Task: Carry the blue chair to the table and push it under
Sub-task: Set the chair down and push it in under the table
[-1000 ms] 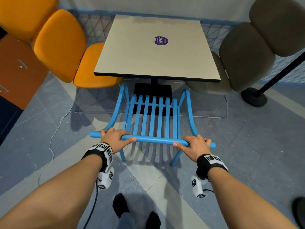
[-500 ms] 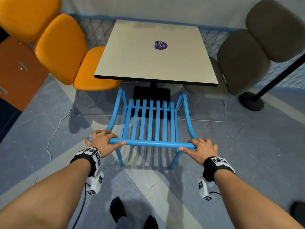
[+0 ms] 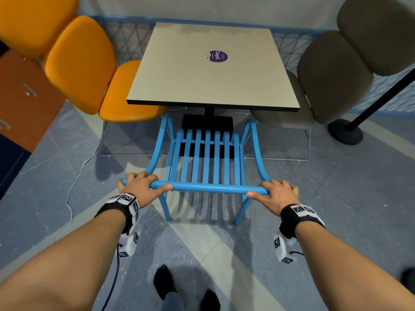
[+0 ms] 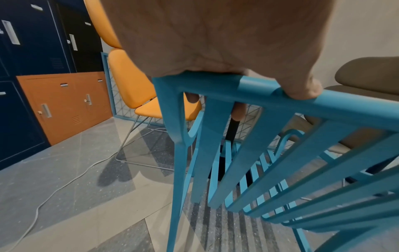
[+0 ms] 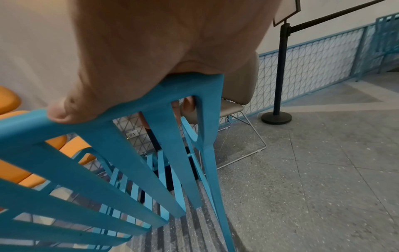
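Observation:
The blue slatted chair (image 3: 206, 162) stands on the floor facing the square beige table (image 3: 211, 70), its front legs and armrest ends under the table's near edge. My left hand (image 3: 140, 187) grips the left end of the chair's top rail (image 3: 206, 188), thumb along the near side. My right hand (image 3: 275, 195) grips the right end the same way. In the left wrist view my left hand (image 4: 226, 51) wraps the chair's rail (image 4: 345, 105), fingertips showing behind it. In the right wrist view my right hand (image 5: 162, 59) curls over the chair's rail corner (image 5: 194, 88).
An orange chair (image 3: 94, 70) sits at the table's left, a grey-brown chair (image 3: 332, 81) at its right, both close to the blue chair's arms. A black stanchion base (image 3: 345, 132) stands to the right. A white cable (image 3: 71, 198) trails on the left floor. Orange lockers (image 3: 24, 97) line the left.
The chair has slid forward toward the table, its front end now under the table edge. Both hands kept their grip on the top rail and moved forward with it.

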The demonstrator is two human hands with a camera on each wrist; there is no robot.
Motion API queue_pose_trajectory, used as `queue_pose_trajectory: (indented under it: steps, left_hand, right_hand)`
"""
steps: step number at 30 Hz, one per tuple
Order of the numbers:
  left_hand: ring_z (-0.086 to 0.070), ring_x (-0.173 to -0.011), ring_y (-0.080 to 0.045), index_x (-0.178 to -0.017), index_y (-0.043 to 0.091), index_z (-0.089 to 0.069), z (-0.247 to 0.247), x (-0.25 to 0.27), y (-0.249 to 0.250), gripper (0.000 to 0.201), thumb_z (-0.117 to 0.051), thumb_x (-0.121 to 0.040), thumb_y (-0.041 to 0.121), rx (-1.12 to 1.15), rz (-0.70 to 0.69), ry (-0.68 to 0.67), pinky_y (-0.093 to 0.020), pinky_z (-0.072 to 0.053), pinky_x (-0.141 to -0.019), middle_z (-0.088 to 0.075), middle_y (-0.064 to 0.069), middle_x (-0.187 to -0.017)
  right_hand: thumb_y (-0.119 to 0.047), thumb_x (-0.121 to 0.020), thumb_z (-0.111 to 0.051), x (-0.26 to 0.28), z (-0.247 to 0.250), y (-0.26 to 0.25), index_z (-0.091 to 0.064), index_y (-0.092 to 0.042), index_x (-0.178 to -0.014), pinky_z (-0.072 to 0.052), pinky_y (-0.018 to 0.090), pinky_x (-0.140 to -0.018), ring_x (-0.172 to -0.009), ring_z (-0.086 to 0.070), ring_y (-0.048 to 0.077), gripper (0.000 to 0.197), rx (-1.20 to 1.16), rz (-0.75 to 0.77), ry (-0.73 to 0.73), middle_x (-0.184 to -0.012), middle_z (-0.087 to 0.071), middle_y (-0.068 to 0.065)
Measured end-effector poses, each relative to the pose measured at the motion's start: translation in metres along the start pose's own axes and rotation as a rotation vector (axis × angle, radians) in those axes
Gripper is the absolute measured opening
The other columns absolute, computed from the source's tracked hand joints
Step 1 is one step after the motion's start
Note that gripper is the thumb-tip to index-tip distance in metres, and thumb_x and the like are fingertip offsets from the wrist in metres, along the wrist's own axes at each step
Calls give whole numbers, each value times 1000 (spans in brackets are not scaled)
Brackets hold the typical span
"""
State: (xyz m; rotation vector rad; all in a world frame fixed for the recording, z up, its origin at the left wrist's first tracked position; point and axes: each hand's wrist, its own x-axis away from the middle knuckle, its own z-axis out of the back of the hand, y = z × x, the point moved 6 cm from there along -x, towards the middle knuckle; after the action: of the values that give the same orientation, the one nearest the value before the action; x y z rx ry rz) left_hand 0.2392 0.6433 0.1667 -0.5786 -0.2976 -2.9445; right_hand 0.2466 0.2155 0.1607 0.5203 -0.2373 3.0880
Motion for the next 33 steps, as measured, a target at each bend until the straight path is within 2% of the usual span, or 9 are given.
queue_pose_trajectory:
  steps: [7, 12, 15, 17, 21, 23, 29, 33]
  left_hand:
    - [-47, -111, -27, -86, 39, -59, 1, 6, -1, 77, -14, -63, 97, -47, -15, 11, -58, -28, -95, -60, 6, -104]
    - [-47, -113, -27, -83, 41, -56, -1, 11, 3, 74, -14, -61, 98, -41, 6, -3, -59, -28, -96, -59, 7, -105]
    - [-42, -117, -26, -85, 43, -57, -6, 13, 1, 73, -17, -61, 98, -1, 9, -15, -59, -23, -99, -56, 9, -110]
    - [-36, -122, -26, -87, 44, -58, -4, 11, 1, 69, -21, -63, 97, 21, -5, -29, -59, -21, -99, -53, 11, -121]
    - [-26, -130, -27, -103, 45, -62, -3, 10, -3, 75, -23, -64, 95, 17, -10, -53, -59, -18, -102, -43, 14, -142]
    - [-25, -131, -27, -105, 44, -63, -1, 9, -3, 79, -21, -62, 96, 16, -10, -50, -60, -17, -103, -42, 13, -144]
    - [-28, -130, -25, -95, 42, -60, -5, 11, 0, 71, -22, -66, 95, -15, 6, -22, -60, -17, -102, -45, 14, -141]
    - [-26, -137, -24, -101, 41, -60, -7, 9, 4, 74, -17, -70, 93, -47, -39, -1, -64, -4, -109, -46, 12, -141]
  right_hand:
    - [-99, -69, -20, 9, -5, -2, -61, -40, -106, -33, 53, -102, -108, -52, 22, 80, 0, -13, 8, -105, -62, -9]
    - [-98, -69, -17, 8, -3, 0, -58, -40, -103, -32, 53, -102, -108, -52, 23, 79, 4, 7, -27, -106, -61, -9]
    - [-98, -69, -16, 6, -2, 1, -57, -41, -104, -32, 53, -102, -109, -52, 24, 78, 19, 24, -39, -105, -60, -9]
    - [-98, -70, -17, 5, -2, 1, -57, -42, -105, -32, 52, -102, -109, -52, 24, 77, 25, 28, -28, -106, -61, -9]
    - [-98, -69, -16, 9, -3, -4, -58, -39, -102, -32, 53, -100, -109, -52, 25, 80, 45, 6, -10, -105, -61, -8]
    - [-100, -67, -14, 10, -2, -8, -57, -37, -96, -31, 53, -100, -108, -53, 24, 81, 43, -5, 11, -103, -61, -8]
    - [-101, -66, -17, 16, -5, -10, -57, -33, -88, -29, 52, -99, -103, -51, 22, 82, 30, -37, 55, -100, -57, -10]
    - [-101, -66, -19, 15, -6, -7, -56, -35, -86, -29, 50, -96, -101, -47, 20, 78, 16, -31, 77, -100, -57, -11]
